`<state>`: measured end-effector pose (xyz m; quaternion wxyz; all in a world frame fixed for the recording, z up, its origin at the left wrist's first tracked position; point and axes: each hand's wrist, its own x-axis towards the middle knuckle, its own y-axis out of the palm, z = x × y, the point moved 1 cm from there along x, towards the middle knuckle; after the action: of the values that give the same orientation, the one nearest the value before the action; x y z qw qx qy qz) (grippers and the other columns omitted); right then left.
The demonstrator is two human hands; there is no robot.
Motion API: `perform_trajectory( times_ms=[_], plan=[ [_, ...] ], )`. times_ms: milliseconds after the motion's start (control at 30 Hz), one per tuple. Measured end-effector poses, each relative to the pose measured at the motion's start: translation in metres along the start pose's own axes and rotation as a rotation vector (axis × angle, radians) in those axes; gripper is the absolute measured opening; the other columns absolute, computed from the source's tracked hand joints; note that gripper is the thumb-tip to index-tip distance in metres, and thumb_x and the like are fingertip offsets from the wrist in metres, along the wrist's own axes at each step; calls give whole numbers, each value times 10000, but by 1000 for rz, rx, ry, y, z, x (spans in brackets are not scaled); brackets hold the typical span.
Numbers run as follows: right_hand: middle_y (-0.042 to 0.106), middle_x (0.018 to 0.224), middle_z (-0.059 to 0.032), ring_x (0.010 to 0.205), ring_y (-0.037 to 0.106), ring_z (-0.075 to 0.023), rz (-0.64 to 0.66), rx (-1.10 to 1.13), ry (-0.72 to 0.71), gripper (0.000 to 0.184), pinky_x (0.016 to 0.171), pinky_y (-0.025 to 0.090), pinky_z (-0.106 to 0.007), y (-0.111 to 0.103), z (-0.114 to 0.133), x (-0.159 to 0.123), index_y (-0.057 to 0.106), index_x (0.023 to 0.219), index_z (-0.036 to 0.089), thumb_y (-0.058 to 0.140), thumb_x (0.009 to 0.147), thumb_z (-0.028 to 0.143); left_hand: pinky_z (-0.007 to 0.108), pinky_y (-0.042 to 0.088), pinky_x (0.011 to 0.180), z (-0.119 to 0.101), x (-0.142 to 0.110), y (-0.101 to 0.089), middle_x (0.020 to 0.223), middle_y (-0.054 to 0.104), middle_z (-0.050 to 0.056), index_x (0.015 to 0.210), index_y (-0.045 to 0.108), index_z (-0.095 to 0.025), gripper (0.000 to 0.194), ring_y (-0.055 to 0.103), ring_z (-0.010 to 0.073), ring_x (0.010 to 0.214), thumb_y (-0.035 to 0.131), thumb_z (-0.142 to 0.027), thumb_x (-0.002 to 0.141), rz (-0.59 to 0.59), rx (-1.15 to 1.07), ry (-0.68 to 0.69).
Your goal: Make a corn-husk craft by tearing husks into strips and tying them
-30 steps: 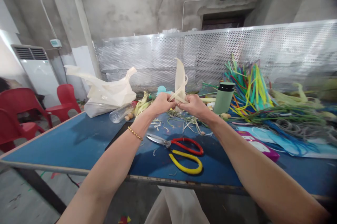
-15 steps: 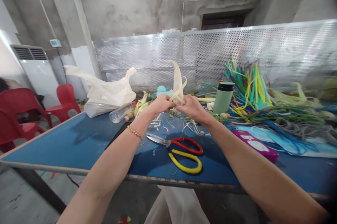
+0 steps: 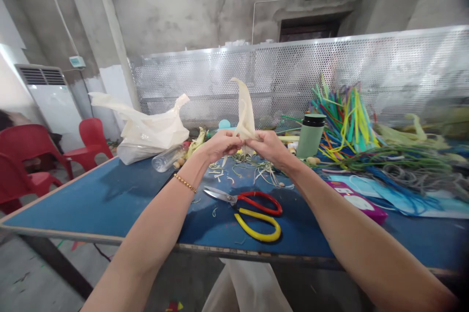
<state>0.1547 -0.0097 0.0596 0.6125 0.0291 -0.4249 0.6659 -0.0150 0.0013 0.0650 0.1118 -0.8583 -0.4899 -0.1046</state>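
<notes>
Between my two hands stands a pale, dry corn husk (image 3: 245,111), its long tip curling up and to the left. My left hand (image 3: 225,145) pinches the base of the husk from the left. On the other side my right hand (image 3: 270,148) pinches the same base, with the fingertips of both hands nearly touching. Below them on the blue table (image 3: 120,207) lies a pair of scissors (image 3: 240,204) with one red and one yellow handle, blades pointing left. Cut scraps and thin strands (image 3: 266,174) are strewn just under my hands.
At the left are a white plastic bag (image 3: 152,131) and a clear bottle (image 3: 168,158). A green cup (image 3: 311,136), bundled colourful pipe cleaners (image 3: 355,119), green cords (image 3: 395,159) and a purple pack (image 3: 361,202) occupy the right. A perforated metal panel (image 3: 205,77) stands behind.
The husk has turned so its broad face shows, and the loose strip that crossed it no longer sticks out to the right. Both hands keep their pinch, shifting slightly.
</notes>
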Motion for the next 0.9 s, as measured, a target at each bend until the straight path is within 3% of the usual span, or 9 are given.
perform_trajectory(
  times_ms=[233,467,767,900],
  plan=[
    [422,561,38,520,320,-88,-10,32,-12,290,496,228,-251,3,-3,1,617,748,141,572,762,427,217,211,449,4,3,-5,596,529,3,681,572,-117,188,399,30,433,653,-212,822,15,-37,3],
    [373,492,61,485,292,-82,-45,171,86,240,484,207,-253,4,-4,1,543,650,180,610,724,399,211,262,462,4,2,-3,644,560,2,684,561,-135,183,428,32,452,657,-221,814,72,-82,54],
    [409,488,46,478,305,-84,-27,175,60,273,489,223,-260,5,-2,1,653,726,139,588,734,404,211,222,420,1,2,-3,664,624,35,764,593,-111,110,423,22,413,681,-174,785,-5,-23,69],
    [388,490,47,486,306,-87,6,128,31,242,496,226,-261,7,0,0,652,703,144,561,744,365,211,197,392,1,3,-2,617,631,29,768,565,-127,201,387,21,366,666,-284,843,-5,-11,87]
  ],
)
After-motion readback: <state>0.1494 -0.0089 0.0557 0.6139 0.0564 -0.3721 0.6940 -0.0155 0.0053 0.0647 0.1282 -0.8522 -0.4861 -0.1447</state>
